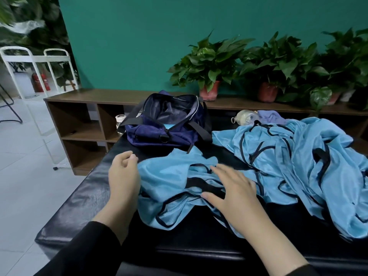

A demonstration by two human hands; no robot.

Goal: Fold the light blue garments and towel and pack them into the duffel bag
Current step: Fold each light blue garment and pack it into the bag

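**Head view: both hands on a crumpled light blue garment**

A light blue garment (175, 182) with dark trim lies bunched on the black padded surface (83, 196), right in front of the person. The right hand (235, 190) lies flat on top of it, fingers spread and straight, pressing the cloth down and gripping nothing. The left hand (123, 172) sits at the garment's left edge, fingers loosely curled at the cloth's border; whether it actually pinches the fabric I cannot tell. Both forearms come out of black sleeves.

To the right, a bigger heap of light blue garments (298, 156) sprawls across the surface, tangled, with dark-edged straps showing. At the heap's far end lies a purplish-blue towel (272, 116), and just beside it a clear bottle (246, 117) on its side.

The navy duffel bag (165, 124) stands at the far end of the surface, unzipped and gaping, with a bit of light blue visible inside near the zip.

Behind runs a low brown shelf unit (83, 116) carrying potted plants (211, 62) against a teal wall.
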